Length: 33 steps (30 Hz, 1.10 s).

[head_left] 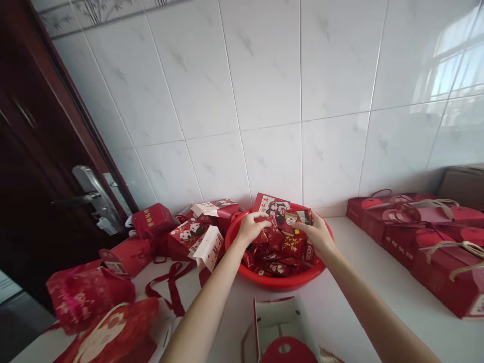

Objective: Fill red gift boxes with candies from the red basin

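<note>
packets (277, 238) held over the basin (282, 284)
left grip (251, 228) nearly closed on one edge, right grip (319, 235) pinching the other side; open box (280, 318) near the basin.

White tabletop (348, 315), against the tiled wall. Red basin (282, 285) on it, landmark. Open box (282, 320) directly on near side of basin. Panda-print box (188, 237) just left of basin, other red boxes around it. Red ribbon (174, 291) left and nearer, flat. Shiny red bag (88, 296) farther left. Red gift boxes (403, 248) well right of basin, side by side, cord handles on some.
</note>
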### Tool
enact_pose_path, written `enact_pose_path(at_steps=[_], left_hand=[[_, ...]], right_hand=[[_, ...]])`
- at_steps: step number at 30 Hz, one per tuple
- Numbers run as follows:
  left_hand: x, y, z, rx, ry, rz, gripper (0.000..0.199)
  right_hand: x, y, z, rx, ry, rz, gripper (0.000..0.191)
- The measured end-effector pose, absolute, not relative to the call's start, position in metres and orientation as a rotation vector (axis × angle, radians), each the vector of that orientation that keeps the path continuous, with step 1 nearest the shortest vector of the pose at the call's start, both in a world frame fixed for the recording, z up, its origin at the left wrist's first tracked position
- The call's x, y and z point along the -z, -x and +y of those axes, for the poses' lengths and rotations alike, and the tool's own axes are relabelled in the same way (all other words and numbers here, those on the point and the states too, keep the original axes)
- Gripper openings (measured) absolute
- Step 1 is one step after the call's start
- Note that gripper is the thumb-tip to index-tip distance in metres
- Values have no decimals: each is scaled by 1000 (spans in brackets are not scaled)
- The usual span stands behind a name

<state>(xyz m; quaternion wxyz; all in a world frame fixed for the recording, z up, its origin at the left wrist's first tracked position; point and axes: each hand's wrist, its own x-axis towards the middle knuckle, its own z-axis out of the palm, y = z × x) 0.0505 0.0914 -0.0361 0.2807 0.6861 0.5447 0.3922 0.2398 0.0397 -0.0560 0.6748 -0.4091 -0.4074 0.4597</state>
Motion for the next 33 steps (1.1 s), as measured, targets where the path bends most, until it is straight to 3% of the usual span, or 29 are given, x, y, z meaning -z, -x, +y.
enact_pose_path(at_steps=[16,29,33], left_hand=[[44,-46,99,-1043,-1883,1422,21],[39,-52,91,-842,-1659,1489,35],[36,-54,91,-842,-1613,1440,26]], right_hand=[[51,-241,32,-1041,965,-949,39],[54,-242,38,-1064,909,-964,45],[54,-242,38,-1066,901,-949,42]])
